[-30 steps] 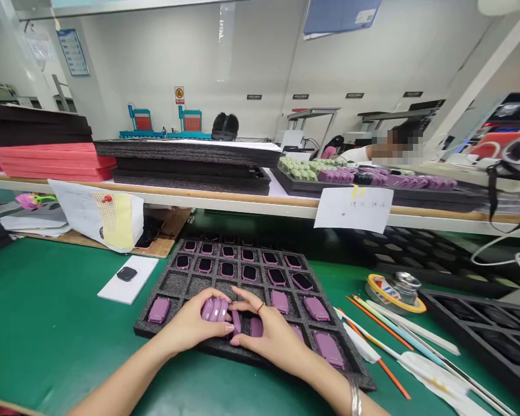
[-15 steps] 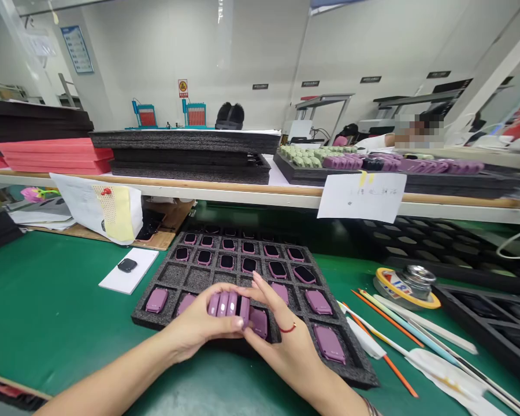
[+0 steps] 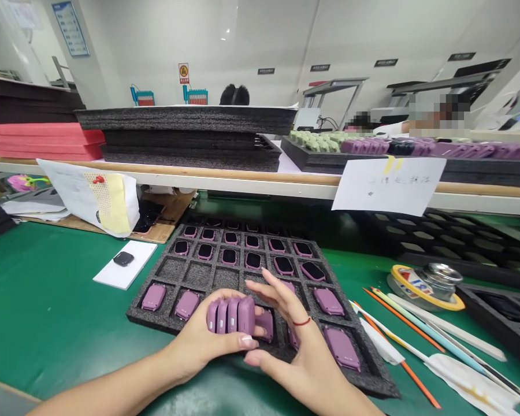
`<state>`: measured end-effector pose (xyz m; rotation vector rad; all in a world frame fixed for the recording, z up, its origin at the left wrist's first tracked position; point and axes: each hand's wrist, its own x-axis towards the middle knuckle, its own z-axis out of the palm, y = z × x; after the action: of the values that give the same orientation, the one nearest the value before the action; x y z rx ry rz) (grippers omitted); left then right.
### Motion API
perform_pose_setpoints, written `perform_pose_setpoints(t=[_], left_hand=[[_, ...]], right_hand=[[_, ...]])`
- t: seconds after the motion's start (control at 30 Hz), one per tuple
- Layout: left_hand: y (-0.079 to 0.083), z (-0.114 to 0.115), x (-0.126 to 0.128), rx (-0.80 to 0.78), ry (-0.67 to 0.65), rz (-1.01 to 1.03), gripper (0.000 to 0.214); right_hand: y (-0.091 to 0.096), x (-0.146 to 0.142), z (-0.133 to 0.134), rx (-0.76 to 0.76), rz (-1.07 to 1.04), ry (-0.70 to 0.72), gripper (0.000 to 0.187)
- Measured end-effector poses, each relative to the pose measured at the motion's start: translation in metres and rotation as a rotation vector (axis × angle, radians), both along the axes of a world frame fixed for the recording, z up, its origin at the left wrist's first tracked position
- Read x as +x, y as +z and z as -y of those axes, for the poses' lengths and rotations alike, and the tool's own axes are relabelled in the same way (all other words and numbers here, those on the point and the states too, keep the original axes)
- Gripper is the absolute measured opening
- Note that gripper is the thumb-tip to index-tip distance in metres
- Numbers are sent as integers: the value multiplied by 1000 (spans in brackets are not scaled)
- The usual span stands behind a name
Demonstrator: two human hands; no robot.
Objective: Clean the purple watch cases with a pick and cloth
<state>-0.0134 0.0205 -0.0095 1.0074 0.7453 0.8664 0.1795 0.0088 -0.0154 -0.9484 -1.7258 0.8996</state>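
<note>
My left hand (image 3: 197, 341) is wrapped round a row of several purple smartwatch cases (image 3: 231, 315), pressed side by side over the front of a black foam tray (image 3: 200, 274). Its thumb lies along the lower front of the row. Just to the right, my right hand (image 3: 301, 341) has its fingers and thumb spread apart, with nothing in its grasp. In the tray's back rows sit purple watches with black screens (image 3: 253, 260). Purple cases (image 3: 342, 346) lie face down in the front rows, some partly hidden by my hands. Several compartments in the middle row are bare.
At left, a black watch piece (image 3: 123, 258) rests on a white pad (image 3: 132, 271). To the right lie a tape roll (image 3: 398, 289) with a metal-topped jar (image 3: 444, 283), and several thin sticks (image 3: 433, 335). A shelf edge (image 3: 225, 175) with stacked foam trays crosses behind.
My right hand has drawn away from the row of cases, and its fingers have spread. The left hand still holds the row, whose right-end case is turned with its broad face more visible.
</note>
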Motion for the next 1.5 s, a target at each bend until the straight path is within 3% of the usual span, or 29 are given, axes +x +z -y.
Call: perform_pose_setpoints(t=[0.13,0.23,0.3,0.43,0.53,0.63,0.77,0.93,1.07,1.1,1.3,1.5], left_hand=[[-6,1,-8,487,131,-360,43],[-11,0,-14,804,40,-435,40],[-13,0,-16,886,-14,-465,39],[-9,2,-15,751,-18,-486,33],[-2,3,-12,538,71,-381,37],[3,4,-8,213,98,-121,49],[2,5,-1,-87,5,73,61],[-1,11,1,-127,29,53,66],[1,12,0,-104,80,-84,70],[2,12,0,-89,87,-132,70],[3,10,3,39,158,-275,64],[0,10,5,-29,118,-189,62]], right_hand=[[-5,0,-5,-404,-264,108,93],[-10,-2,-8,-622,-377,211,100],[-8,-5,-7,-665,-368,231,107],[1,-4,-3,-510,-261,147,109],[3,2,-3,-173,-165,-10,102],[0,7,-2,154,-17,-133,98],[-2,3,2,292,109,-60,96],[3,3,4,225,112,0,92],[12,5,1,-78,-163,-113,28],[14,4,0,-145,-202,-128,25],[13,-7,-1,-266,-174,-49,34],[11,-6,-3,-247,-192,-22,25]])
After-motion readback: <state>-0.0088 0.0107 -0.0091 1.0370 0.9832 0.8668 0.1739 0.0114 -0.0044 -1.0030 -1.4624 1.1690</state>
